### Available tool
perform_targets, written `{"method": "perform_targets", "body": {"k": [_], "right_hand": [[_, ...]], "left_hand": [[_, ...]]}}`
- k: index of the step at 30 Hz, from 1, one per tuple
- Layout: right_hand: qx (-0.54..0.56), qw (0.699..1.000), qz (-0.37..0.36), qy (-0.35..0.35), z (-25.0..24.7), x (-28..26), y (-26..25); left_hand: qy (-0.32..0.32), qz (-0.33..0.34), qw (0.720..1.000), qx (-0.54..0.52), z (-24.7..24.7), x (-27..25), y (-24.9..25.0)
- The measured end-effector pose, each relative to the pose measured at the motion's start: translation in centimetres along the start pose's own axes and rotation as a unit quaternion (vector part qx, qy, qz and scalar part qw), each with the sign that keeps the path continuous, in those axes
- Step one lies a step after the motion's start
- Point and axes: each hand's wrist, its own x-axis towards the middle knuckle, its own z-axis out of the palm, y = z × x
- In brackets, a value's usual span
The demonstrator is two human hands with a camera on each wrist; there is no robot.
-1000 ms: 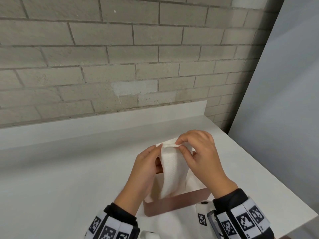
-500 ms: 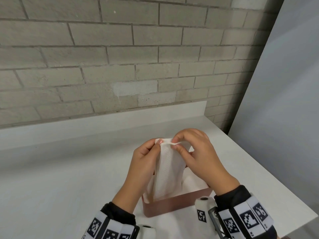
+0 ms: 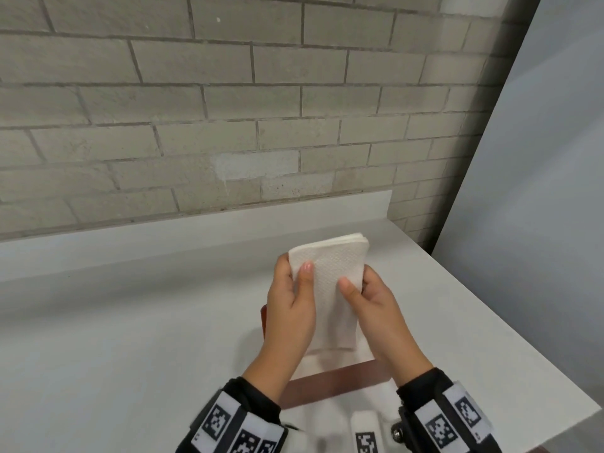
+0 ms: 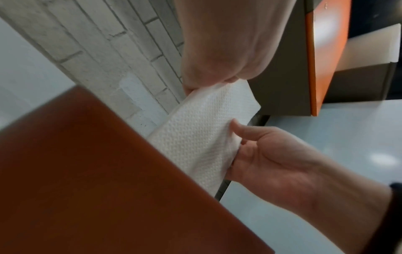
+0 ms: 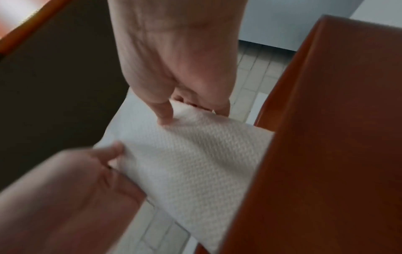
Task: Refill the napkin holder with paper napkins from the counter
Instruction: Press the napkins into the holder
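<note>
A stack of white paper napkins [image 3: 330,289] stands upright, its lower end inside the brown napkin holder [image 3: 333,384] on the white counter. My left hand [image 3: 294,273] grips the stack's left edge, thumb on the front face. My right hand [image 3: 356,284] grips the right edge the same way. The left wrist view shows the napkins [image 4: 200,134] rising behind the holder wall [image 4: 87,171], with the right hand [image 4: 272,158] on their edge. In the right wrist view the napkins [image 5: 191,154] run behind the holder wall [image 5: 326,137]. The holder's floor is hidden.
The white counter [image 3: 130,338] runs left and back to a low white upstand [image 3: 196,233] under a grey brick wall. Its right edge [image 3: 510,325] drops off beside a grey panel [image 3: 539,191]. The holder stands near the counter's front edge.
Both hands have slid from pinching the stack's top edge to gripping its sides lower down. The stack now stands straighter, and its top shows above the fingers.
</note>
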Motion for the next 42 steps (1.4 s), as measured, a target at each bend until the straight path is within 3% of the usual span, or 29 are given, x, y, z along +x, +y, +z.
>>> {"method": "perform_targets", "body": {"k": [5,10,16,19,22,27,31,33,36,38,42], "right_hand": [[0.019,0.998,-0.041,0.032,0.0,-0.1,0.1],[-0.024,1.000,-0.007,0.016,-0.1,-0.4,1.8],[0.020,0.999,-0.033,0.039,-0.1,0.2,0.7],[0.001,0.999,-0.038,0.035,0.1,0.6,0.5],[0.003,0.999,-0.009,0.034,-0.6,0.6,-0.1],[-0.152,0.985,-0.078,0.027,-3.1,1.0,-3.2],[-0.365,0.924,-0.092,-0.069,-3.6,1.0,-6.4],[-0.410,0.905,-0.091,-0.067,-3.6,1.0,-6.8],[-0.429,0.900,-0.060,-0.050,-4.2,1.2,-6.3],[-0.402,0.915,-0.011,-0.039,-4.9,1.3,-5.6],[-0.295,0.949,0.108,-0.010,-6.0,1.3,-3.5]], "left_hand": [[-0.017,0.015,1.000,-0.019,0.7,-0.6,-0.3],[-0.098,-0.088,0.990,0.050,0.6,-1.7,-2.5],[-0.041,-0.075,0.993,0.087,-0.4,-1.1,-2.5],[-0.089,-0.107,0.978,0.155,-0.7,-0.8,-3.0],[-0.098,-0.113,0.969,0.198,-1.5,-0.7,-3.3],[-0.169,-0.063,0.941,0.286,-3.1,0.3,-1.3],[-0.232,-0.017,0.918,0.321,-2.7,1.1,0.2],[-0.254,-0.015,0.911,0.323,-2.4,1.6,0.3],[-0.279,-0.014,0.904,0.323,-2.1,2.4,0.1],[-0.274,-0.008,0.904,0.329,-2.4,2.6,-0.2],[-0.181,0.060,0.922,0.338,-5.2,2.9,0.4]]}}
